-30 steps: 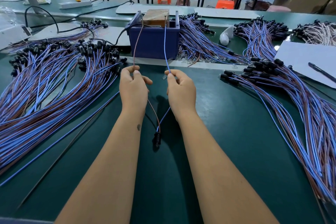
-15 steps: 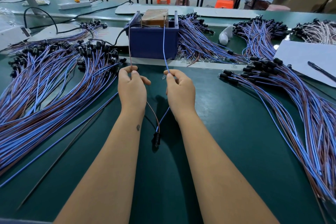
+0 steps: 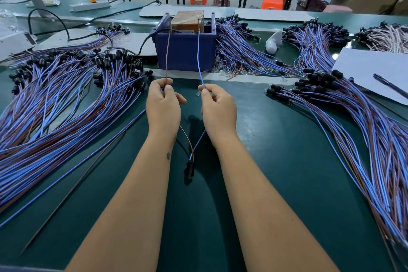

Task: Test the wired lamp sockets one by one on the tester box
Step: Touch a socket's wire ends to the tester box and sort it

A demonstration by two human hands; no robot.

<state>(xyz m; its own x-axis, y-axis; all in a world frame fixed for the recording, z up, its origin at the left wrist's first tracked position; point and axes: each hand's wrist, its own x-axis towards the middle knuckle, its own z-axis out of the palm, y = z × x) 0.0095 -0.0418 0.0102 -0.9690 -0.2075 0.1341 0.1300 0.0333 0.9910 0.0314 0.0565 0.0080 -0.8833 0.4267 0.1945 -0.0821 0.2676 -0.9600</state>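
Our left hand (image 3: pixel 163 106) pinches the brown wire (image 3: pixel 167 55), our right hand (image 3: pixel 217 109) the blue wire (image 3: pixel 199 57), both reaching the tester box (image 3: pixel 184 51), contacts indistinct, socket (image 3: pixel 190 166) hanging between our wrists.

Both bare forearms reach forward side by side over the green surface (image 3: pixel 287 161), toward the blue tester box (image 3: pixel 185 51). The left hand (image 3: pixel 163 104) is curled with its back up, thumb and forefinger pinching the brown wire (image 3: pixel 167 57) that rises to the box. The right hand (image 3: pixel 218 106) mirrors it just beside, fingers curled, thumb and forefinger tips closed on the blue wire (image 3: pixel 199 57). Both grips sit short of the box's near wall; the wrists are straight and held apart.
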